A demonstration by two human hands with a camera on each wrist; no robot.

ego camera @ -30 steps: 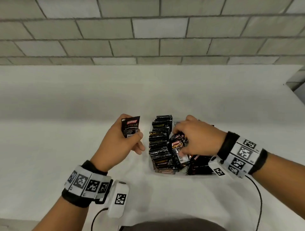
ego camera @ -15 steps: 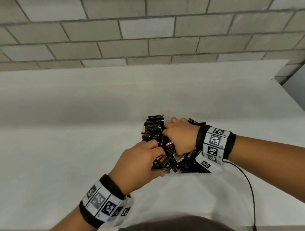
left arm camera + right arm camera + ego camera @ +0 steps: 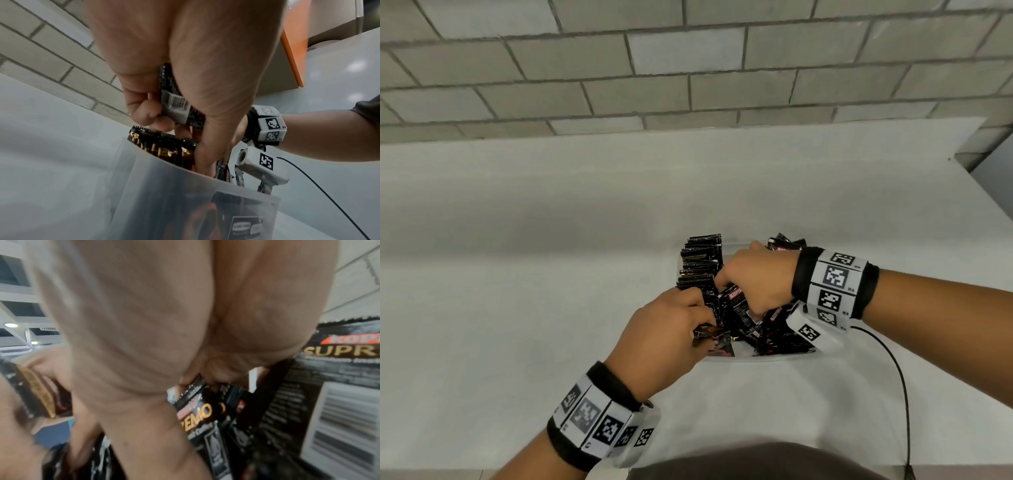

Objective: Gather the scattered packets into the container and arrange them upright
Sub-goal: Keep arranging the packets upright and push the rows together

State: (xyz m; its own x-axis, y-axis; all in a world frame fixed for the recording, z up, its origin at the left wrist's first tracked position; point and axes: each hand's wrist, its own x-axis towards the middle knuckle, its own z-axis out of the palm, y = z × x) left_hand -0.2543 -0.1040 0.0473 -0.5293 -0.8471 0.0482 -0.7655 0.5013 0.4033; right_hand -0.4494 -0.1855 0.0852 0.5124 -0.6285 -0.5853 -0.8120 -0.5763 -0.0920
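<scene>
A clear plastic container [image 3: 760, 358] sits on the white table and holds several black coffee packets. A row of packets [image 3: 700, 263] stands upright along its left side; others [image 3: 777, 329] lie loose on the right. My left hand [image 3: 688, 318] reaches over the near left corner and grips one black packet [image 3: 179, 105] with a barcode, fingers curled round it, just above the container rim [image 3: 168, 164]. My right hand [image 3: 743, 284] is inside the container, pinching a black packet [image 3: 197, 408] at its top edge among the loose ones.
The white table [image 3: 517, 291] stretches left and behind the container to a grey block wall [image 3: 688, 68]. A black cable [image 3: 893, 377] runs from my right wrist down the table's right side. The table's right edge [image 3: 989, 192] lies far right.
My left hand carried its packet from beside the container to over its near left corner. My right hand stayed among the loose packets. The view shifted left and down.
</scene>
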